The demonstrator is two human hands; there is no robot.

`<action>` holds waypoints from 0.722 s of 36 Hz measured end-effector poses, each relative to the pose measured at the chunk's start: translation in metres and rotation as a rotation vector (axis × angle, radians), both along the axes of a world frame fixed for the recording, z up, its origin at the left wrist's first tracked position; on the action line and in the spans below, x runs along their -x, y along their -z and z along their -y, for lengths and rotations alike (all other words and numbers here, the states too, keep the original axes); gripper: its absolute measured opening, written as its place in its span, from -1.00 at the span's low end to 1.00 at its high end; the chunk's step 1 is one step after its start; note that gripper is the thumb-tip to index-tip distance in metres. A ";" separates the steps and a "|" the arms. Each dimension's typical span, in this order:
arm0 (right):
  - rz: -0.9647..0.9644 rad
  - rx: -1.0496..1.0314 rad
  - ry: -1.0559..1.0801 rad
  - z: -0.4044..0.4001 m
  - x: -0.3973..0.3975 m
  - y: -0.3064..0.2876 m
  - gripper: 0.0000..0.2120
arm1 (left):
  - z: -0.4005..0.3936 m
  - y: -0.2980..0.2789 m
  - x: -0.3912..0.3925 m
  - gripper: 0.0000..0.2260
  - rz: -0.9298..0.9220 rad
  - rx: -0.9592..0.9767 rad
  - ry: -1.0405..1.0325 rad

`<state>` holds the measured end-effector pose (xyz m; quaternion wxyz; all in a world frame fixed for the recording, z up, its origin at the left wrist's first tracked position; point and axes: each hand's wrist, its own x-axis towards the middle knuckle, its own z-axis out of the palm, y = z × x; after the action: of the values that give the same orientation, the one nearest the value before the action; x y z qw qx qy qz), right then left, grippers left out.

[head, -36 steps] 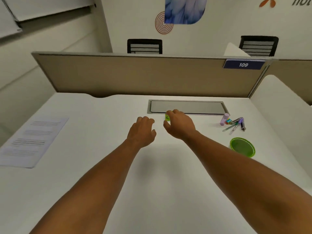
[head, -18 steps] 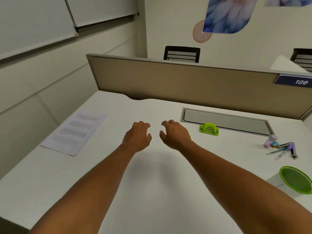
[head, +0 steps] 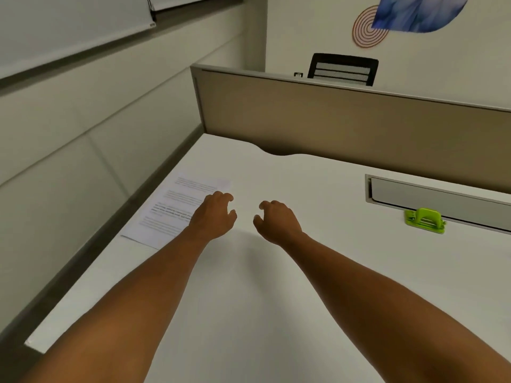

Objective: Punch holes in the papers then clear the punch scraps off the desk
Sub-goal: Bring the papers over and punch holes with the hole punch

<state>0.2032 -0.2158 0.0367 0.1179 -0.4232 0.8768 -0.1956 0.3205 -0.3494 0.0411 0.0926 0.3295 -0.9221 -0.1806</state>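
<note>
Both my hands are empty and held above the worktop (head: 249, 313), fingers loosely curled and spread: left hand (head: 214, 215) over the near right corner of the papers (head: 177, 208), right hand (head: 276, 221) beside it over bare surface. The papers lie flat at the left edge of the worktop, seemingly unpunched. The hole punch (head: 424, 220) stands well apart to the right, against the recessed cable tray (head: 442, 197).

Risks, as judged:
- The sheets are thin and the worktop is smooth and matt white; a one-sided pull could fan the sheets or slide them off the nearby left edge
- Misaligned sheets would give holes out of register
- Scraps would be small and pale, hard to see on this surface, and could drop into the tray slot

Materials: printed white paper, several lines of text; punch in bright green, arched lever on a flat base, apparently plastic-covered; tray lid grey, metallic-looking
</note>
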 end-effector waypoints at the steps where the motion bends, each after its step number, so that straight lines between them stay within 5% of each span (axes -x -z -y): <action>1: 0.032 -0.015 0.011 0.011 -0.005 0.002 -0.62 | 0.010 0.002 -0.005 -0.60 -0.005 -0.008 -0.017; 14: 0.218 -0.184 0.066 0.123 -0.034 0.034 -0.83 | 0.132 0.030 -0.049 -0.50 0.000 -0.125 -0.292; 18: 0.370 -0.116 0.207 0.145 -0.039 0.041 -0.71 | 0.163 0.040 -0.057 -0.53 0.077 -0.116 -0.380; 26: 0.727 0.056 0.494 0.171 -0.047 0.056 -0.87 | 0.200 0.061 -0.062 -0.59 0.178 -0.133 -0.513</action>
<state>0.2499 -0.3872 -0.0189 0.3569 -0.1074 0.8475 -0.3778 0.3826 -0.5493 -0.0199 0.0321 0.5723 -0.7990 -0.1817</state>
